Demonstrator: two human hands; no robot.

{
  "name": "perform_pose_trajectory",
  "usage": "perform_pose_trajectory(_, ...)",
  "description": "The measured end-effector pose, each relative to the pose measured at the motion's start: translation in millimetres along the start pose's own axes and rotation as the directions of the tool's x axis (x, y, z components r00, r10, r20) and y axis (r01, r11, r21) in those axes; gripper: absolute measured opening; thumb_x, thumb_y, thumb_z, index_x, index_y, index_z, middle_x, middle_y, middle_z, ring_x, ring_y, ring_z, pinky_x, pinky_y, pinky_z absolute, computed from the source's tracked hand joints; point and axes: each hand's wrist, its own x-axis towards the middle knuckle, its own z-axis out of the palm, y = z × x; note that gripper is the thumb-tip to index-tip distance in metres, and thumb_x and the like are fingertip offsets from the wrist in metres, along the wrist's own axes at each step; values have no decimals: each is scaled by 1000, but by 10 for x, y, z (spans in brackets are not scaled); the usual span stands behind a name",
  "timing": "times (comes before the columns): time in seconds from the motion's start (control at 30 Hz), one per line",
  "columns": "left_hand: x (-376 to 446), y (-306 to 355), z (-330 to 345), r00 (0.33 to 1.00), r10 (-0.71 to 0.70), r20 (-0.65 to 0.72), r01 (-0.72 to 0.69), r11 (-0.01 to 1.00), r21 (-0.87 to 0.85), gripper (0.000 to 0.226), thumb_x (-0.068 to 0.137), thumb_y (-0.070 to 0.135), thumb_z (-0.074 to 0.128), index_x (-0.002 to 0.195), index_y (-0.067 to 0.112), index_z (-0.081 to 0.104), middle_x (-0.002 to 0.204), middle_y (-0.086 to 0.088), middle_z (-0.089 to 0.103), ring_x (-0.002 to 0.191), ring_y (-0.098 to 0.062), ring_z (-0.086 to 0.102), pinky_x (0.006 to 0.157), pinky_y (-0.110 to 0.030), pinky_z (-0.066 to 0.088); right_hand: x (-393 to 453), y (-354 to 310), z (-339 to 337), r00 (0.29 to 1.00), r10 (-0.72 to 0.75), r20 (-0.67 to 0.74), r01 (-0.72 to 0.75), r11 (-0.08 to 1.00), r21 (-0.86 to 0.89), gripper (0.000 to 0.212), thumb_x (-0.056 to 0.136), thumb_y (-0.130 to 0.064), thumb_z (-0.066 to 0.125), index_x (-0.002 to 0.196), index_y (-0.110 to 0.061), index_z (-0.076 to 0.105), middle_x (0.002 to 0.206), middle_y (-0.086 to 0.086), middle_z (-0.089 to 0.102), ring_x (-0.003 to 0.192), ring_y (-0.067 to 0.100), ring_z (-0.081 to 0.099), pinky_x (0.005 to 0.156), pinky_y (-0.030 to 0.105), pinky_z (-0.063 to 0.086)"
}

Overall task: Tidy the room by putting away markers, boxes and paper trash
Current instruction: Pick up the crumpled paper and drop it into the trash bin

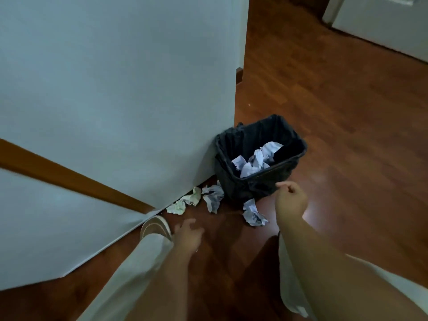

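Note:
A small bin with a black liner [289,133] stands on the wooden floor against the wall corner, with several crumpled white papers [257,158] inside. More crumpled paper lies on the floor: one ball [253,214] in front of the bin, one [213,196] at its left, and two greenish-white pieces [185,202] along the wall. My right hand [290,199] hovers by the bin's front edge, fingers loosely curled, holding nothing. My left hand [188,236] is lower, blurred, fingers spread over the floor near the paper.
A pale wall [115,89] with a brown wooden rail [69,177] fills the left. My slippered foot [155,227] rests by the wall base. Wooden floor [347,112] stretches right toward a white door [382,26] at the far back.

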Motion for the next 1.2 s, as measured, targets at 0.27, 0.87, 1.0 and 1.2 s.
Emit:
perform_pose_trajectory(0.27,377,-566,575,985,-146,95,161,971,-177,56,74,36,71,127,22,55,131,-3,56,116,-29,57,100,-37,47,383,1153,151,846,158,509,220,767,-603,24,89,-12,63,82,-29,79,115,7,67,105,28,63,95,30,47)
perform_pose_trajectory(0.87,816,-807,762,982,-163,95,153,982,108,28,95,18,47,117,14,65,125,0,62,130,-14,47,109,-20,29,528,1681,678,748,247,616,467,464,-753,39,93,-14,55,131,-9,57,139,14,52,125,33,51,98,33,42)
perform_pose_trajectory(1.0,721,-823,741,990,-118,73,107,983,149,43,87,13,53,130,8,55,143,-7,41,131,-22,39,97,-16,27,510,1620,684,772,157,616,529,380,-759,27,91,-28,53,113,-28,69,134,4,53,119,24,48,94,29,40)
perform_pose_trajectory(1.2,513,-570,687,968,213,-135,-212,977,25,44,86,6,63,130,12,62,122,2,37,111,-15,52,104,-31,45,566,1619,699,925,218,313,184,463,-867,68,78,-38,71,134,-24,36,134,17,43,122,41,43,101,51,41)
